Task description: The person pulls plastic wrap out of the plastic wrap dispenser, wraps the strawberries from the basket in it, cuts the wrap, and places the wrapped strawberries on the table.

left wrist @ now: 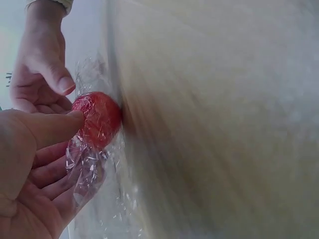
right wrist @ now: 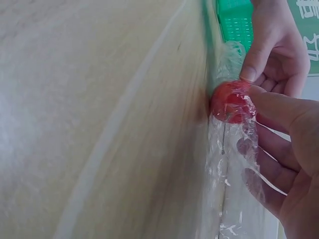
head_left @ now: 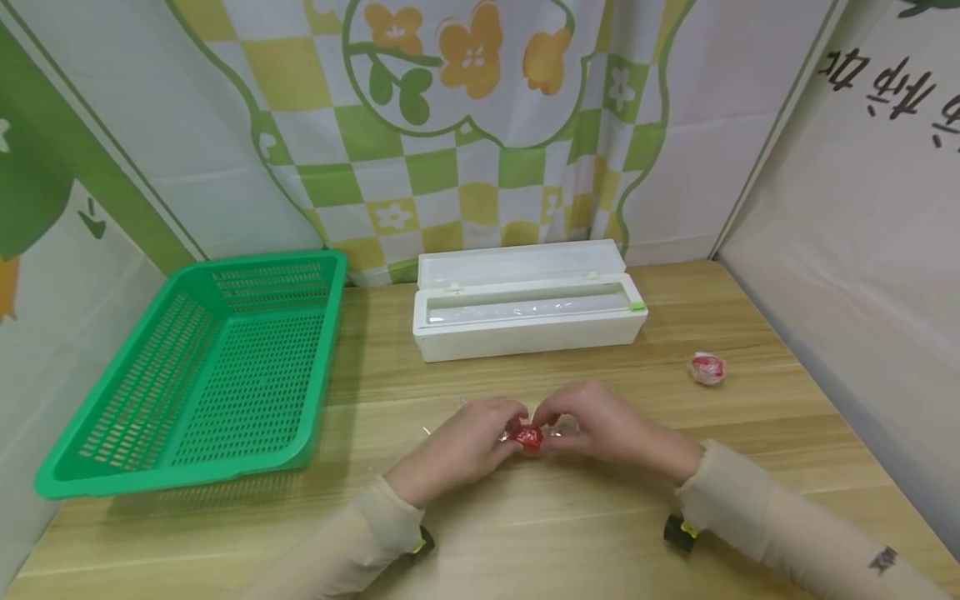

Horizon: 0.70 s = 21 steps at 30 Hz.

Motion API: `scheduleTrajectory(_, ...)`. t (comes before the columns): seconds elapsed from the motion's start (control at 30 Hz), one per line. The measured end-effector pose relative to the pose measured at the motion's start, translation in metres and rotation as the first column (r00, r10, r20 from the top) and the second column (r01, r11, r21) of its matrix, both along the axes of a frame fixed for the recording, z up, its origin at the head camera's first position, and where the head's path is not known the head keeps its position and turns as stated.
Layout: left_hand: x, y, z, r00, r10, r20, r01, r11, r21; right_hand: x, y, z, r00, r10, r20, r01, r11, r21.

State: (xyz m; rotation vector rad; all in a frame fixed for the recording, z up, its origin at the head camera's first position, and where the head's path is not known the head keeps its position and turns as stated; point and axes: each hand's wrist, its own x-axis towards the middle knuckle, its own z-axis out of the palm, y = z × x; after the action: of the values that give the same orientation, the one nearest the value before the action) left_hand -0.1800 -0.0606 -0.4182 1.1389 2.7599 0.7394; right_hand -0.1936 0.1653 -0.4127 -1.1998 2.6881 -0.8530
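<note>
A small red tomato (head_left: 528, 438), wrapped in clear cling film (right wrist: 234, 169), sits low at the table between both hands. My left hand (head_left: 468, 442) holds its left side; in the left wrist view the thumb (left wrist: 60, 127) lies on the wrapped tomato and the other fingers are behind the film. From the right, my right hand (head_left: 600, 425) holds the tomato too, its thumb (right wrist: 274, 102) against the red skin. Loose film trails out at either side of the tomato, under the fingers. Part of the tomato's far side is hidden by the hands.
A green plastic basket (head_left: 318, 400) stands at the left. Behind the hands is a white cling film box (head_left: 532, 337), lid up, with a roll inside. Another film-wrapped reddish item (head_left: 707, 368) lies at the right. Patterned cloth (head_left: 457, 183) hangs along the back.
</note>
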Motion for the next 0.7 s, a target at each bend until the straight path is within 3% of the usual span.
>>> scheduleTrajectory(0.17,0.000,-0.002,0.001,0.999,0.003,0.040,-0.003,1.000,0.000,0.000,-0.003,-0.003,1.000,-0.006,0.014,0.006,1.000,0.007)
scheduleTrajectory(0.47,0.002,-0.005,0.002,0.992,0.024,-0.121,-0.027,0.999,-0.019,-0.007,-0.005,-0.006,0.993,-0.044,0.106,0.044,0.999,0.007)
scheduleTrajectory(0.7,-0.001,-0.004,-0.001,0.994,-0.005,-0.114,0.006,1.000,0.009,-0.010,-0.004,-0.006,0.988,-0.055,0.142,0.056,0.998,-0.005)
